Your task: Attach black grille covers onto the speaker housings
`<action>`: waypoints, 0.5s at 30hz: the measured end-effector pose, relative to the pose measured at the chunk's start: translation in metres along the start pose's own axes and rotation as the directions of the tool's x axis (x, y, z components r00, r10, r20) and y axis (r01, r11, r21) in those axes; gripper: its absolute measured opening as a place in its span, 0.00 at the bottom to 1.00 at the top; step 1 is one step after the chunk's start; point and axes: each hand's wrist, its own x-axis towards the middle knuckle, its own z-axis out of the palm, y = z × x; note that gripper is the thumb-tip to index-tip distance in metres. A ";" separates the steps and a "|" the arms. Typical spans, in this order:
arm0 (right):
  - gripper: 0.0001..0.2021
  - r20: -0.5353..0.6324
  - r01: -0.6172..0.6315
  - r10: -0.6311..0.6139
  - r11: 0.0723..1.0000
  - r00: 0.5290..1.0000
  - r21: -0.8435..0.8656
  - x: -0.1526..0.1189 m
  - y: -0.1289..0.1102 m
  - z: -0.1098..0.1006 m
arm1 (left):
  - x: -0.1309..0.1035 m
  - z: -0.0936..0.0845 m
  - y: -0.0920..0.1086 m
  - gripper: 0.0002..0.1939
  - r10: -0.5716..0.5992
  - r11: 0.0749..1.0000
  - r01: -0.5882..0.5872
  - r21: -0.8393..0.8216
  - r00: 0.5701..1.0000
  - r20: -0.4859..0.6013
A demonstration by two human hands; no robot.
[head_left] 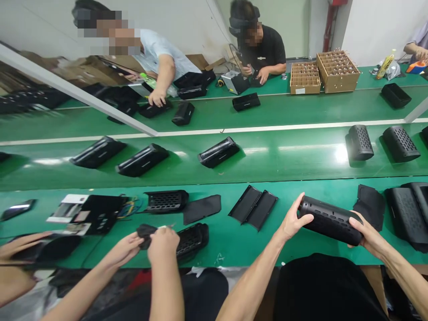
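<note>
A black speaker housing point(329, 222), shaped like a rounded tube with slots and small holes along its side, is held level above the green bench. My left hand point(294, 218) grips its left end, thumb on the near side and fingers behind. Around the right end is my right hand point(366, 234), its thumb lying over the side. Just behind that hand lies a thin black sheet point(369, 206). To the left of my hands, two narrow black panels point(253, 207) rest side by side on the bench.
Black housings point(406, 216) stand at the right. A conveyor belt point(287, 160) carries several more beyond the bench. At my left, a co-worker's hands point(157, 240) handle a dark piece beside a perforated housing point(192, 240). Across the belt, people work near cardboard boxes point(337, 71).
</note>
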 end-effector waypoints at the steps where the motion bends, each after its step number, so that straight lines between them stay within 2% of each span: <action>1: 0.35 -0.004 0.010 -0.010 1.000 1.000 0.007 0.000 0.003 -0.001 | 0.000 0.000 0.000 0.58 0.022 0.999 -0.022 0.024 1.000 -0.018; 3: 0.35 -0.010 0.018 -0.018 1.000 1.000 -0.006 0.001 0.007 -0.001 | 0.005 0.000 -0.001 0.58 0.029 0.998 -0.027 0.065 0.999 -0.026; 5: 0.35 -0.021 0.008 -0.008 1.000 1.000 -0.015 0.004 0.009 -0.002 | 0.013 -0.002 -0.003 0.59 -0.010 0.997 0.008 0.083 1.000 0.015; 8: 0.44 -0.033 0.012 -0.013 0.999 0.999 -0.045 0.013 0.012 -0.002 | 0.029 -0.006 -0.008 0.55 -0.092 0.995 0.090 0.048 0.995 0.048; 11: 0.52 -0.019 0.037 -0.041 0.982 0.999 -0.184 0.024 0.015 -0.004 | 0.044 -0.008 -0.015 0.46 -0.107 0.994 0.107 -0.003 0.993 -0.040; 15: 0.46 -0.039 0.089 -0.109 0.933 0.993 -0.349 0.042 0.013 -0.007 | 0.063 -0.011 -0.022 0.37 -0.126 0.991 0.120 -0.067 0.987 -0.098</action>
